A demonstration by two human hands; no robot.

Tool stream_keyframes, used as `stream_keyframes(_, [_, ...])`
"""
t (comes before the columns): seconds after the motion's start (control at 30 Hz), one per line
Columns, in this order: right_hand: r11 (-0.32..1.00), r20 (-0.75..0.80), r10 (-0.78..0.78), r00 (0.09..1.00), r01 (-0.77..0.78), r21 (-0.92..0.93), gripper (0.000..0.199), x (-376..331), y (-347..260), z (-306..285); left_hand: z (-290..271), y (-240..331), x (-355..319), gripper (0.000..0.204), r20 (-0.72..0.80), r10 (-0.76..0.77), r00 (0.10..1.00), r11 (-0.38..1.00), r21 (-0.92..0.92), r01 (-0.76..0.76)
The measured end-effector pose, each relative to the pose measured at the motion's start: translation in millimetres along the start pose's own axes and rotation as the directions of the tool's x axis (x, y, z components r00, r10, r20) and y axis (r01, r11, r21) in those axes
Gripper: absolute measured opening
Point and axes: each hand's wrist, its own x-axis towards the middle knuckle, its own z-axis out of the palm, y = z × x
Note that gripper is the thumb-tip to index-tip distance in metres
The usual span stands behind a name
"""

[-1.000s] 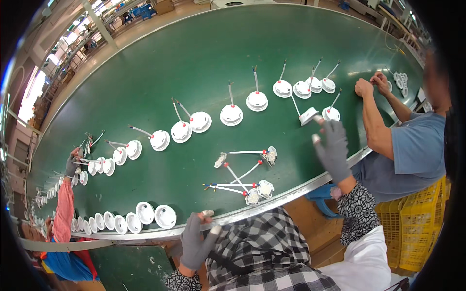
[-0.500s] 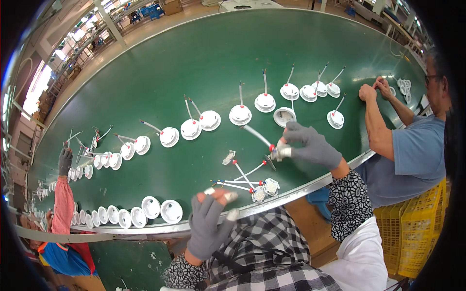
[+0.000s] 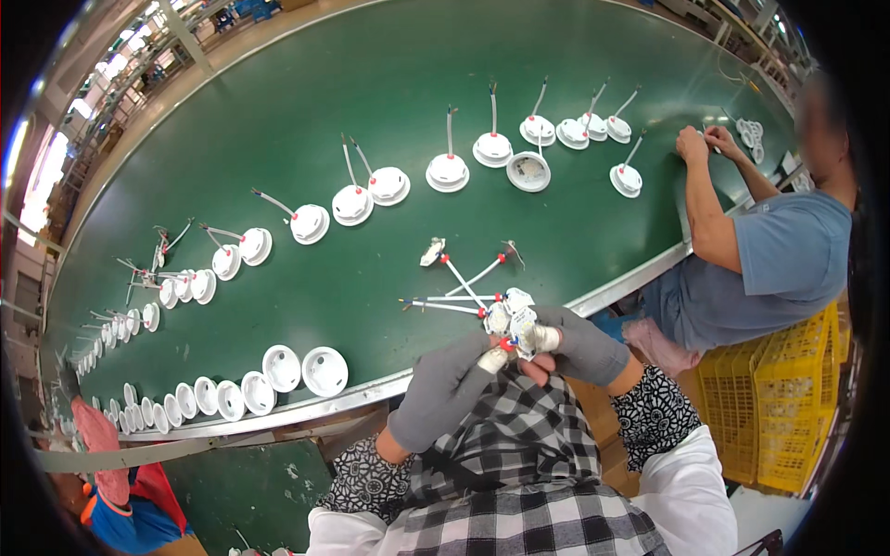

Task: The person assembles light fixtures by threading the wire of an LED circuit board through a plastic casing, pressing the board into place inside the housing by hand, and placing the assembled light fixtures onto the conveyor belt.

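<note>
My gloved left hand (image 3: 447,385) and gloved right hand (image 3: 584,348) meet at the table's near edge. Between them is a small white circuit board (image 3: 523,330) with a red cable grommet. The right fingers pinch the board, while the left thumb and fingers close at the grommet; its cable is mostly hidden by the left hand. Just beyond lie several similar boards with white cables, among them a loose board (image 3: 432,251) and one (image 3: 497,319) close to my fingers. White finger covers show on both gloves.
A curved row of round white housings with upright cables, including one housing (image 3: 448,173), crosses the green table (image 3: 389,83). Open white cups (image 3: 325,372) line the near left edge. Co-workers sit at both sides; yellow crates (image 3: 788,398) stand at right.
My right hand has drawn back toward me with the cabled board, and my left hand has moved right to meet it. The view has shifted slightly.
</note>
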Motion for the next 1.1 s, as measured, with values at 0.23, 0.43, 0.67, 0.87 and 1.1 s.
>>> stream_keyframes(0.23, [0.993,-0.085,0.07,0.994,-0.061,0.104,0.049,-9.8,5.8,20.6,-5.5,3.8,-9.4,0.02,0.093,0.081,0.992,0.996,0.034,-0.084])
stream_keyframes(0.43, [1.0,-0.304,-0.008,0.953,0.016,0.023,0.039,-38.7,0.4,48.2,1.3,0.7,-5.7,0.021,0.225,0.102,0.969,0.994,0.015,-0.108])
stream_keyframes(0.67, [0.979,-0.581,-0.162,0.798,0.055,-0.198,0.027,-69.8,16.0,43.8,14.2,-2.1,-1.2,0.027,0.41,-0.06,0.91,0.987,-0.109,0.114])
stream_keyframes(0.87, [0.97,-0.679,-0.182,0.712,0.242,-0.006,0.027,-81.1,17.0,8.4,10.7,6.9,-14.2,0.027,0.244,-0.113,0.963,0.955,0.293,0.038])
stream_keyframes(1.1, [0.96,-0.585,-0.246,0.773,0.279,-0.036,0.025,-79.5,17.3,-6.8,11.5,8.5,-30.3,0.025,0.104,0.015,0.994,0.851,0.521,-0.067])
